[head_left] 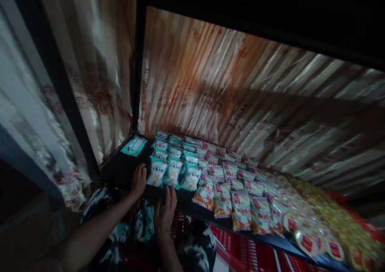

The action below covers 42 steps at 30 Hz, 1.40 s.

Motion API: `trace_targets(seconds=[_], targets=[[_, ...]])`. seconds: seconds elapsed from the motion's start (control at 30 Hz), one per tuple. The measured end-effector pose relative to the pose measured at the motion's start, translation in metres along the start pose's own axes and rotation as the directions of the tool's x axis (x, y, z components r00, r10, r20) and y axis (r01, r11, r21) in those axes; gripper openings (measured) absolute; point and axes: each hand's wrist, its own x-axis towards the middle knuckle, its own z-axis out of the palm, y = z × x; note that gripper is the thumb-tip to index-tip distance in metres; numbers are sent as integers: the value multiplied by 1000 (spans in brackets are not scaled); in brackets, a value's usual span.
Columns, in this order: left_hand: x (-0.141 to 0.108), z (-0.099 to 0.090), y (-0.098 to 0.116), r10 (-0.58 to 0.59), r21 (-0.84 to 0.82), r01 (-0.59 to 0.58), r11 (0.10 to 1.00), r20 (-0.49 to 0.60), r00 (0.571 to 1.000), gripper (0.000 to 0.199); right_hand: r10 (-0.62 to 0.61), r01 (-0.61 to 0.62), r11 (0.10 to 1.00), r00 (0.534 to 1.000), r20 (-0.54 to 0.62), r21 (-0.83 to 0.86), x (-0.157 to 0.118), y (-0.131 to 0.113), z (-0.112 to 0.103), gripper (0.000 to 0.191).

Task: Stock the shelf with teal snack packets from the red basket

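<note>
Rows of small green-and-white snack packets point(173, 171) stand on the dark shelf point(116, 167). My left hand point(138, 180) is at the shelf's front edge, just left of the front packets, fingers slightly apart and holding nothing visible. Below the front row, my right hand point(166, 214) has its fingers spread, with its fingertips close to the middle packet's lower edge; nothing shows in it. One green packet point(134, 146) lies flat in the shelf's back left corner. More green packets point(144, 224) are low between my arms, partly in shadow.
Red-and-white packets point(241, 210) fill the shelf to the right, followed by round clear-wrapped items point(306, 240) and yellowish packets point(337, 220). A red basket point(237, 250) sits under the shelf edge. Dark frame posts point(138, 71) and printed sheeting point(192, 75) enclose the shelf.
</note>
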Motion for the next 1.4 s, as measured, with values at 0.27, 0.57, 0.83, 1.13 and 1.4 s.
trace_targets(seconds=[0.27,0.57,0.83,1.13,1.4], targets=[[-5,-8,-10,23,67,-27,997,65,998,28,-152,144,986,984,93,86,-10,-26,10,49],[20,-36,-18,62,277,-80,958,73,995,28,-185,150,974,959,215,172,-3,-45,25,47],[66,-67,-28,88,452,-142,881,139,986,27,-142,69,958,957,252,280,29,-69,66,43],[89,-69,-40,79,558,-205,804,241,967,32,21,-103,972,936,352,214,77,-74,118,43],[85,-63,-62,108,502,-229,834,260,960,41,179,-263,939,924,337,221,104,-70,168,43]])
